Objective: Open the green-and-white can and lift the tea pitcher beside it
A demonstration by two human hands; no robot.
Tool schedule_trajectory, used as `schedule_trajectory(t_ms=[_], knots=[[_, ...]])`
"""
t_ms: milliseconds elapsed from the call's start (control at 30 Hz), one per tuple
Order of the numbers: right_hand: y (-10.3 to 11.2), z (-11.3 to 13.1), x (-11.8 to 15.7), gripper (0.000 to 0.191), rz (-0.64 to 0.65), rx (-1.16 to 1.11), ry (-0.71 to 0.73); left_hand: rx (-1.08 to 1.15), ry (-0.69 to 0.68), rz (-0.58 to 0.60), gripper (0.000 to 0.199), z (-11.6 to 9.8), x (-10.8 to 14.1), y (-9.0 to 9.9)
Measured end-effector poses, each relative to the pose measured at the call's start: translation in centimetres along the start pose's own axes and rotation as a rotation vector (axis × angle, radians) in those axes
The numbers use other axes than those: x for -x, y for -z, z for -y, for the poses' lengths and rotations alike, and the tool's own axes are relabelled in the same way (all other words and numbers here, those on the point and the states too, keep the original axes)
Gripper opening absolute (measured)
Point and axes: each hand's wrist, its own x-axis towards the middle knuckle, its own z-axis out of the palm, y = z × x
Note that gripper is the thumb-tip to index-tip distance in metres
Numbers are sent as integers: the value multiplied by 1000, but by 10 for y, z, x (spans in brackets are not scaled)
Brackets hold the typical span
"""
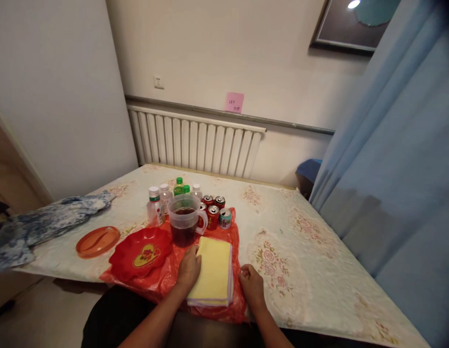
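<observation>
"One folded cloth [212,268] lies before you, yellow with a pale trim, on the red sheet [155,287]. What touches it?"

"Your left hand [190,268], at the cloth's left edge. Its fingers are bent, but you can't tell from this view whether they pinch the layers or only rest there."

"And your right hand [252,286]?"

"Just right of the cloth, near the sheet's right edge. Its fingers curl in, with the thumb close to the forefinger; you cannot tell if anything is pinched between them."

"What stands on the far side of the cloth from you?"

"A clear jug [183,234], far and slightly left, with dark liquid inside and its handle to the right. You have bottles [155,212] left of it and behind, capped white or green. Cans [213,220] are grouped to its right, mostly red, one pale."

"To your left?"

"A red dish [157,241], then an orange disc [97,241] on the table [319,280], and farther left a blue-and-white fabric [57,217]. Far ahead of you is the radiator [195,140]; on your right hangs a blue curtain [387,169]."
</observation>
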Motion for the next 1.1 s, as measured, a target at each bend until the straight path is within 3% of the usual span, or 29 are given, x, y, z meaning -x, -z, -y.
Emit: schedule_trajectory(t_ms=[267,533,700,867,967,1100], knots=[[0,-2,1,15,13,-14,6,-139,-93,-56,31,-3,3,0],[4,6,4,14,9,-43,18,-252,-371,14,49,-31,11,-37],[4,9,12,15,-6,-96,22,-302,-421,35,50,-23,12,-55],[3,17,18,16,-69,-111,34,-341,-442,6,51,-18,13,-58],[-4,23,12,21,-81,-34,216,-360,-454,-15,51,-17,14,-58],[-25,27,-9,38,17,172,629,-374,-474,-37,52,-15,14,-59]])
